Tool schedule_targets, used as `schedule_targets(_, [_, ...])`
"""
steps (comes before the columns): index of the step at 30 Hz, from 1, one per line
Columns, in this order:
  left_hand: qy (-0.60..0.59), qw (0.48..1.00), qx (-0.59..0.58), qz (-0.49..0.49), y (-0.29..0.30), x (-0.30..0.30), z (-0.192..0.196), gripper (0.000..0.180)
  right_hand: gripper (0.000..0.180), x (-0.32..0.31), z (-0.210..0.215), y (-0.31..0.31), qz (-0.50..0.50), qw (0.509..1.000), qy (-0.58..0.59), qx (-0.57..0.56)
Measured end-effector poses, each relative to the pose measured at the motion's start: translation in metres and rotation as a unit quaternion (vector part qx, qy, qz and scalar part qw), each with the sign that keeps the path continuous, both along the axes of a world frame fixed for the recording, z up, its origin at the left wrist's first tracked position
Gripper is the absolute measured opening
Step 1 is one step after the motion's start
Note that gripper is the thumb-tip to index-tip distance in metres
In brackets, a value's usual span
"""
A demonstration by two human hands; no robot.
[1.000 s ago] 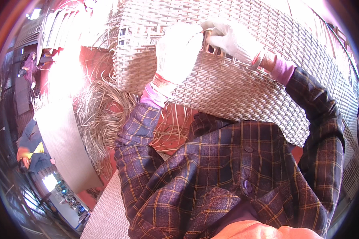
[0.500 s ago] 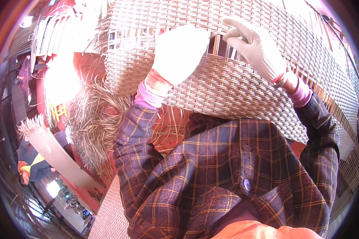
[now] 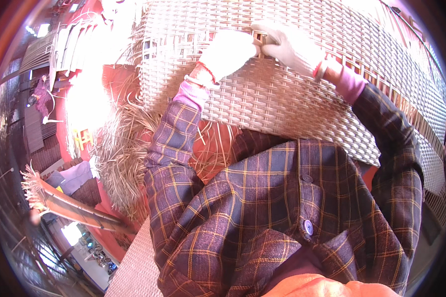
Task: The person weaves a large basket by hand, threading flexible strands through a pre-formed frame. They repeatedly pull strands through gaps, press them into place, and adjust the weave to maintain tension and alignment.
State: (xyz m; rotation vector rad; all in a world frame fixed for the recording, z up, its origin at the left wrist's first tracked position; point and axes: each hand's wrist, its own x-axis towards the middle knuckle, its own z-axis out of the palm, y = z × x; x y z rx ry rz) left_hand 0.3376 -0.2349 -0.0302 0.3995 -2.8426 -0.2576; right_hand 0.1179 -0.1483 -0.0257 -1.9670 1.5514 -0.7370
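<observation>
Red floor (image 3: 118, 84) shows at the left under strong sunlight, with a heap of loose straw-coloured strips (image 3: 121, 148) lying on it just left of the woven panel (image 3: 282, 99). That panel is a large curved sheet of pale wicker weave, filling the upper middle and running off to the right; along its upper edge the weave is unfinished, with small open gaps and loose strip ends.

Both hands wear white gloves and meet at the panel's upper edge. The left hand (image 3: 228, 52) lies curled against the weave, its fingertips pressed together on the panel's edge at one of the gaps. The right hand (image 3: 288, 45) comes in from the right and touches the left hand at that same spot; its grip is pinched closed on a bit of strip (image 3: 260, 39) at the gap, though the strip itself is too small to make out clearly. Pink cuffs show at both wrists, and the sleeves of a dark plaid shirt (image 3: 282, 208) run down from the panel to the lower part of the view.

Left of the panel, beyond the heap of strips, stands a stack of slatted frames (image 3: 67, 47). Below the heap lies a long brown board (image 3: 74, 208) with a frayed end.
</observation>
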Motion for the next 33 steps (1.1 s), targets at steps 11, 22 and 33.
schedule_targets(11, [0.202, 0.964, -0.118, 0.123, 0.04, -0.023, -0.005, 0.025, 0.05, -0.018, 0.012, 0.024, -0.084, 0.976, -0.19, 0.068])
schedule_targets(22, [0.129, 0.981, -0.114, 0.087, 0.061, -0.042, 0.01, 0.014, 0.051, -0.043, 0.025, 0.069, -0.117, 0.987, -0.097, 0.052])
schedule_targets(33, [-0.05, 0.994, -0.002, 0.092, 0.027, -0.063, -0.028, 0.026, 0.054, -0.038, 0.004, 0.034, -0.034, 0.996, -0.042, 0.066])
